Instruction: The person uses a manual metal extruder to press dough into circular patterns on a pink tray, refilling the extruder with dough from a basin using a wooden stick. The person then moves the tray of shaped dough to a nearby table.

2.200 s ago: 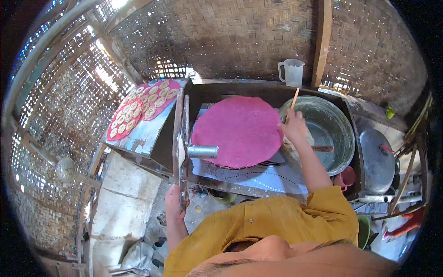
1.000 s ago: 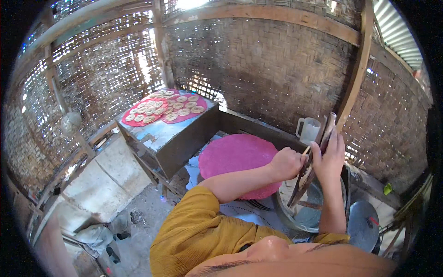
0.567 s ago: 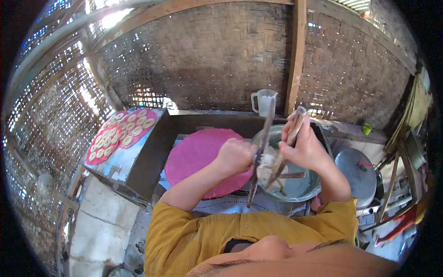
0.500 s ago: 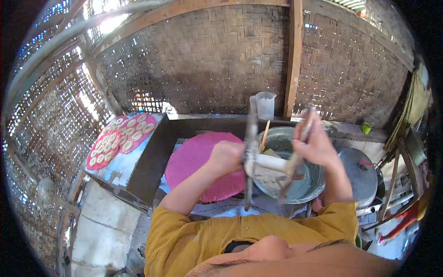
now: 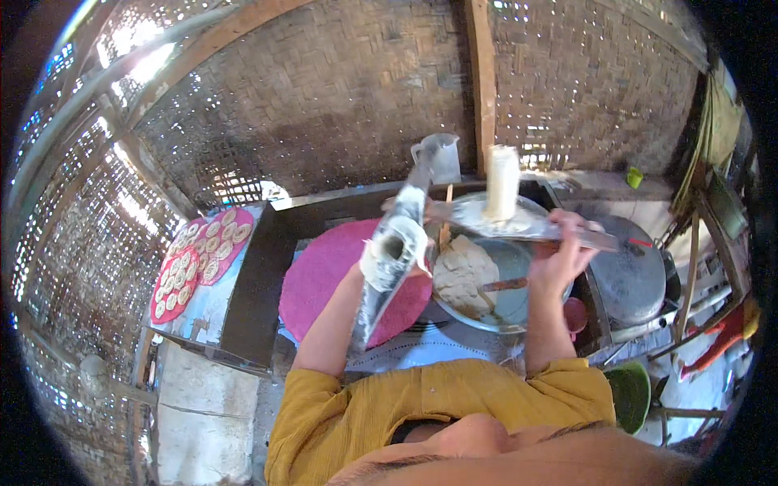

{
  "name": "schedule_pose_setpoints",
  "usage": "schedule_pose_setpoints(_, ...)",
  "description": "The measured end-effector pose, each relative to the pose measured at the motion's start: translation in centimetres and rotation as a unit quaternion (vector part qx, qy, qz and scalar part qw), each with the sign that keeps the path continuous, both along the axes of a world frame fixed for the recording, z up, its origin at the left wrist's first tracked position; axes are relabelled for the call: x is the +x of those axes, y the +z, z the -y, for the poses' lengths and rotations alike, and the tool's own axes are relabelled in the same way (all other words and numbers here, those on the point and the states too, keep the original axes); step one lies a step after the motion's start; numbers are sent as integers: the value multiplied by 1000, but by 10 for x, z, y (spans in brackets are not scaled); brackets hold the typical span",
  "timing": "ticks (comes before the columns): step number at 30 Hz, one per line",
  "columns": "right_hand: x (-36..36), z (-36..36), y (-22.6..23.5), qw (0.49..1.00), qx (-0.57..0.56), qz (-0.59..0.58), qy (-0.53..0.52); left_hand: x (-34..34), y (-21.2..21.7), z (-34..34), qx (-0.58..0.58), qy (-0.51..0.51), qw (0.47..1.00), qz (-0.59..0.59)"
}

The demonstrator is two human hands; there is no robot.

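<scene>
My left hand grips one half of a hand dough press, the barrel board, a floury plank with a round hole in its middle. It is tilted above a round magenta mat. My right hand is closed on the end of the other half, the plunger board, whose pale, dough-smeared plunger stands upright. The two halves are apart. Below the plunger board, a grey basin holds a lump of pale dough and a flat brown stick.
At left, coiled dough rounds lie on pink mats on a box. A clear jug stands behind. A large lidded pot is at right, with a green tub lower down. A pink cup sits beside the basin.
The press halves, earlier joined by the plunger across the basin, have come apart. The barrel board has turned its hole upward, and the plunger now points up. The view has shifted slightly.
</scene>
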State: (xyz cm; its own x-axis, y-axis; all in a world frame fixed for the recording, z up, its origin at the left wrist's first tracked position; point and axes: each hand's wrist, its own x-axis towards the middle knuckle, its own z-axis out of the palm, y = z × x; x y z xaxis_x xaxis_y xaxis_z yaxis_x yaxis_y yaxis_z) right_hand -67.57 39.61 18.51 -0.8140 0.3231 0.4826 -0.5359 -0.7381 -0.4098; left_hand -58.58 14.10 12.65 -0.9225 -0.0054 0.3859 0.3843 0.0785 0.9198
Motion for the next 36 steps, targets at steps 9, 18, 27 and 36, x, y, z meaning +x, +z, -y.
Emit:
schedule_pose_setpoints(9,-38,11,-156,607,772,-189,-15,43,80,-27,165,124,966,-156)
schedule_pose_setpoints(18,-44,-44,-102,251,959,-133,-14,99,74,-32,56,212,975,-40)
schedule_pose_setpoints(27,-97,-17,-117,341,930,-121,-68,100,60,-29,-170,289,941,49)
schedule_pose_setpoints(36,-120,20,-215,392,899,-193,-28,83,53,-1,-397,257,874,111)
